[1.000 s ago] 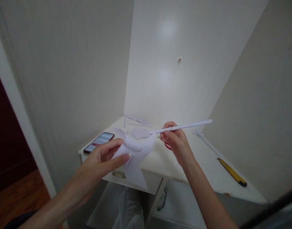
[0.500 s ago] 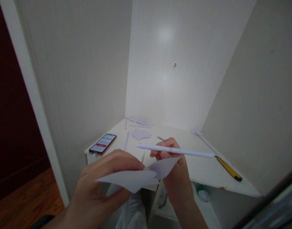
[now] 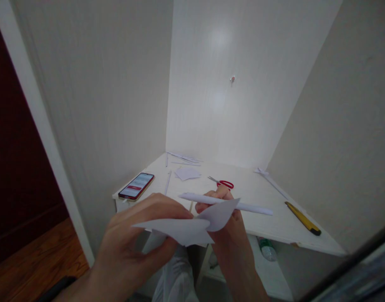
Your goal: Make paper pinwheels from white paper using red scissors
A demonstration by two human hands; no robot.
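Note:
In my left hand [image 3: 138, 237], a white paper pinwheel [image 3: 179, 230] with curved blades is pinched between thumb and fingers. My right hand [image 3: 232, 225] has its fingers curled around a rolled white paper tube [image 3: 257, 209], which lies nearly level above the table. One blade of the pinwheel overlaps the right hand and part of the tube. Between the pinwheel and the tube shows a thin tan stick [image 3: 191, 205]; its lower end is hidden. Just beyond the right hand, red-handled scissors [image 3: 225, 183] rest on the table.
Paper pieces [image 3: 187, 173] and thin paper strips [image 3: 184, 157] lie on the white table [image 3: 264, 226]. A phone [image 3: 136, 186] sits at the left edge, a yellow utility knife [image 3: 302, 218] at the right. Below is a bottle [image 3: 267, 249]. White walls enclose the table.
My right hand and the tube have shifted slightly down and left, and the scissors' red handles have come into sight. The pinwheel has moved slightly right and up in my left hand.

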